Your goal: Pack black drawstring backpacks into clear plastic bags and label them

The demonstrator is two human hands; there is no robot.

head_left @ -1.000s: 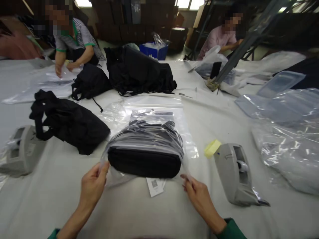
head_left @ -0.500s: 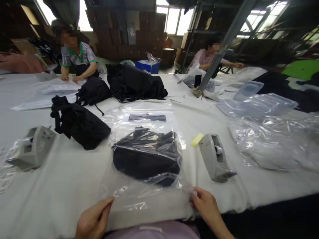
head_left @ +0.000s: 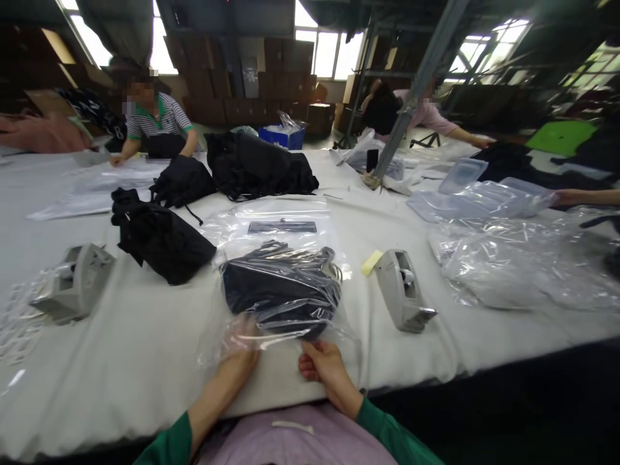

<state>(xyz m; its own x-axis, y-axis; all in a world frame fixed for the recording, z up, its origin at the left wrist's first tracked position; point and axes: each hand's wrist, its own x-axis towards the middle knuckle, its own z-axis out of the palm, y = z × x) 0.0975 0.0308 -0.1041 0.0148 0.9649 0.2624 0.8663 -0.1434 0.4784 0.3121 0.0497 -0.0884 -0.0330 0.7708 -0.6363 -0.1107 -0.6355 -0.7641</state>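
A clear plastic bag (head_left: 285,326) lies flat on the table in front of me, with a folded black fabric item (head_left: 281,290) inside. A printed dark label strip (head_left: 282,227) shows at its far end. My left hand (head_left: 242,342) is at the near left part of the bag, with plastic film over its fingers, which are blurred against the fabric item's lower edge. With fingers curled, my right hand (head_left: 325,367) pinches the bag's near edge just right of the middle.
Grey tape dispensers stand left (head_left: 75,284) and right (head_left: 402,290) of the bag. Black drawstring bags (head_left: 162,236) lie beyond on the left. Loose clear plastic bags (head_left: 513,265) are heaped at right. A striped-shirted co-worker (head_left: 159,126) works across the table; another person's arm (head_left: 588,197) reaches in from the right.
Both hands have moved inward and forward from the bag's near corners. The left now lies beneath film by the fabric item, and the bag's near edge is drawn up. An arm has appeared at right.
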